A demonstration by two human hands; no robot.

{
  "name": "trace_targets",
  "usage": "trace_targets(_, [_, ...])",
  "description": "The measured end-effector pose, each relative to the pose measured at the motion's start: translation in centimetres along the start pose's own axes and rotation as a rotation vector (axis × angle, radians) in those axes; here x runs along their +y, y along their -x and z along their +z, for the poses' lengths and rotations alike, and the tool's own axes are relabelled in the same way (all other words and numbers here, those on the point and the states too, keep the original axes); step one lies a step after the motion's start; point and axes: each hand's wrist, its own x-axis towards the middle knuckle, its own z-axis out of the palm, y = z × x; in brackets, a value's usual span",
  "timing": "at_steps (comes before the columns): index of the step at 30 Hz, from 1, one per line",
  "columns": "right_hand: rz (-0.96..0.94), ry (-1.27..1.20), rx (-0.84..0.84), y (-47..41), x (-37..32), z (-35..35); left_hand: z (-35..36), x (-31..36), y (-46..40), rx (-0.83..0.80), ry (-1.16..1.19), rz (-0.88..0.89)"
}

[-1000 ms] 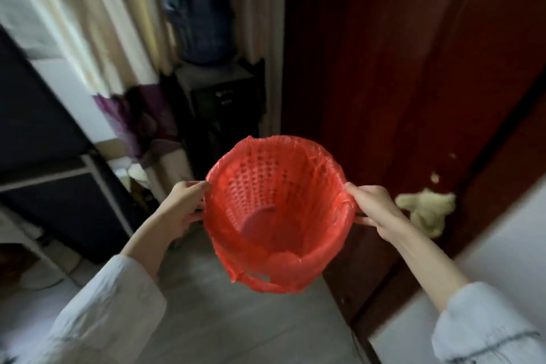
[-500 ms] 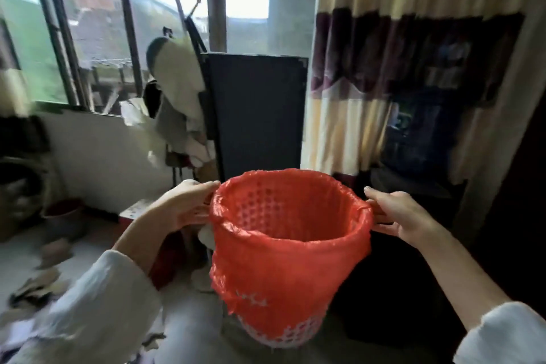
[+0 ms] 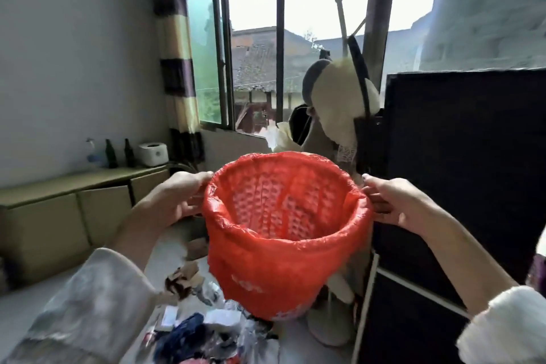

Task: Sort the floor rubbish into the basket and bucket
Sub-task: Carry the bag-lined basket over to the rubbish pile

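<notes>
I hold a perforated basket [image 3: 283,248] lined with a red plastic bag in the air in front of me, its mouth facing me and nothing visible inside. My left hand [image 3: 174,201] grips its left rim and my right hand [image 3: 396,204] grips its right rim. Below it on the floor lies a pile of rubbish [image 3: 201,325]: torn cardboard, paper scraps, plastic wrappers and a dark blue cloth. No bucket is in view.
A low yellow-green cabinet [image 3: 74,210] runs along the left wall with bottles and a white appliance on top. A tall black cabinet [image 3: 461,186] stands at right. A standing fan [image 3: 334,325] draped with clothes is behind the basket, under the window.
My view has swung left from the dark cabinet and curtain to the window and left wall. The basket stays held in both hands, and the floor rubbish has come into sight.
</notes>
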Motion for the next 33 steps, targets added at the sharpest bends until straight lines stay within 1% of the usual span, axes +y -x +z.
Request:
trace_targets(6, [-0.011,0.001,-0.187,-11.7,-2.4,10.0,-6.3,-0.7,-8.9,0.220,-0.004,-0.007])
trace_targets(9, [-0.019,-0.004,-0.295,-16.9,-3.6,14.5,-9.3,-1.0,-12.6,0.284,-0.009,-0.031])
trace_targets(13, [-0.012,0.000,-0.407,-23.4,-5.7,22.7,-14.6,-1.4,-17.2,0.392,-0.008,-0.061])
trace_targets(18, [-0.034,0.052,-0.529,-28.6,-7.1,33.0,-22.1,-2.7,-21.2,0.496,0.001,-0.075])
trace_targets(22, [-0.064,0.117,-0.544,-31.4,-7.3,41.9,-29.3,-5.1,-24.8,0.522,0.026,-0.077])
trace_targets(26, [-0.055,0.133,-0.561,-34.0,-7.0,51.2,-36.9,-7.1,-29.0,0.551,0.037,-0.084])
trace_targets(31, [-0.011,0.106,-0.536,-36.8,-6.1,62.8,-46.7,-8.8,-34.3,0.552,0.044,-0.130])
trace_targets(33, [0.018,0.113,-0.552,-37.8,-5.4,66.7,-50.1,-9.5,-36.6,0.566,0.023,-0.124])
